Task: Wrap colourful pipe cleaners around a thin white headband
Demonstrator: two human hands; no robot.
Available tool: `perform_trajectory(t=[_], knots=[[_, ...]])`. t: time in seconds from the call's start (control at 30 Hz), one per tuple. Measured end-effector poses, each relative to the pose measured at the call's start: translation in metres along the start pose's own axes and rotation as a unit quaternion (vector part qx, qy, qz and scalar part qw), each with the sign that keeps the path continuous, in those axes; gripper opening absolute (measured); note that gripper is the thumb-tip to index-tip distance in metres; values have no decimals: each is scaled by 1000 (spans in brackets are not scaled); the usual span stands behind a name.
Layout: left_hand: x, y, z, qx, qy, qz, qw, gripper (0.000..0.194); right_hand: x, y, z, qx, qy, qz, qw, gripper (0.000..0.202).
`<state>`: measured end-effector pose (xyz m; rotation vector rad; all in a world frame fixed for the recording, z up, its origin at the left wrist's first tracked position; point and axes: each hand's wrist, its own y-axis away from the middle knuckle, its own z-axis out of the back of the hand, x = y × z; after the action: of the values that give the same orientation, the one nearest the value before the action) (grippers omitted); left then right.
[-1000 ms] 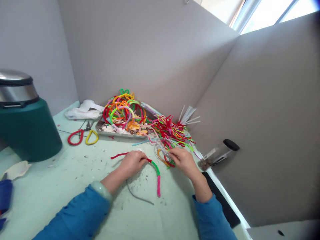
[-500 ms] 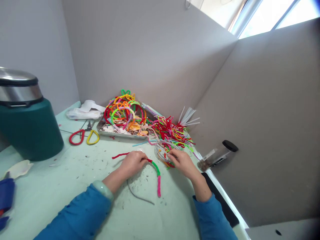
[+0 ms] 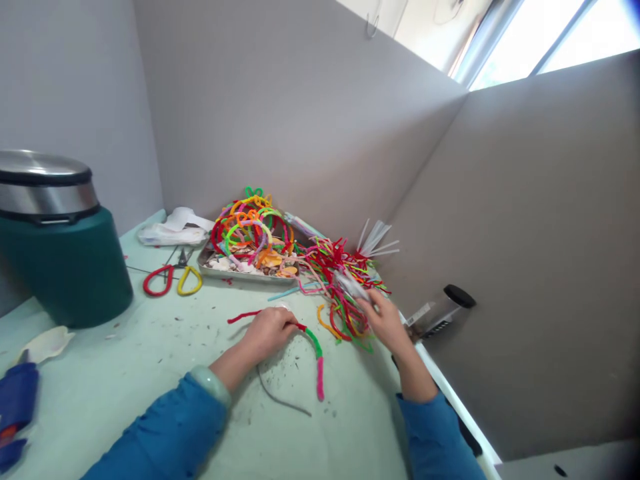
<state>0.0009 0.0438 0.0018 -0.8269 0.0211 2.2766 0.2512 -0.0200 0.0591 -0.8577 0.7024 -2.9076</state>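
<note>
My left hand (image 3: pixel 270 330) is closed on a pipe cleaner strand (image 3: pixel 319 353), red at the far end, then green, with a pink tip hanging down to the right. A thin grey wire (image 3: pixel 283 400) curves across the table from beneath that hand. My right hand (image 3: pixel 381 317) is closed on a coil of silvery wire (image 3: pixel 353 287), blurred by motion and seen nearly edge-on. Just below and left of it lie bent red, orange and green pipe cleaners (image 3: pixel 343 323).
Behind stands a metal tray (image 3: pixel 240 275) heaped with colourful pipe cleaner rings (image 3: pixel 250 223). Loose pipe cleaners (image 3: pixel 340 257) lie right of it. Scissors (image 3: pixel 173 280), a large green flask (image 3: pixel 65 267) and a blue glue gun (image 3: pixel 19 400) are at left. A clear jar (image 3: pixel 440 312) is at right.
My right hand has lifted the wire coil and moved it right, tipping it and uncovering the bent pipe cleaners. My left hand keeps its hold on the strand. The view has shifted slightly.
</note>
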Motion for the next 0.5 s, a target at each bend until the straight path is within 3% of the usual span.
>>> perform_trajectory(t=[0.07,0.13,0.23,0.3,0.4,0.43,0.5], knots=[[0,0,0,0,0,1,1000,23,-3,-4,21,-70,-127,-40,989,23],[0,0,0,1,0,0,1000,23,-4,-9,39,-143,-242,-62,958,24],[0,-1,0,1,0,0,1000,23,-5,-19,55,-230,-293,-80,925,26],[0,-1,0,2,-1,3,1000,23,-7,-28,58,-289,-215,-95,928,27],[1,-1,0,-1,-2,3,1000,23,-14,-43,52,-348,24,-118,930,28],[1,-1,-1,-2,-2,2,1000,23,-17,-47,47,-337,99,-126,928,28],[2,-1,-1,-3,0,0,1000,23,-22,-54,36,-243,205,-145,937,28]])
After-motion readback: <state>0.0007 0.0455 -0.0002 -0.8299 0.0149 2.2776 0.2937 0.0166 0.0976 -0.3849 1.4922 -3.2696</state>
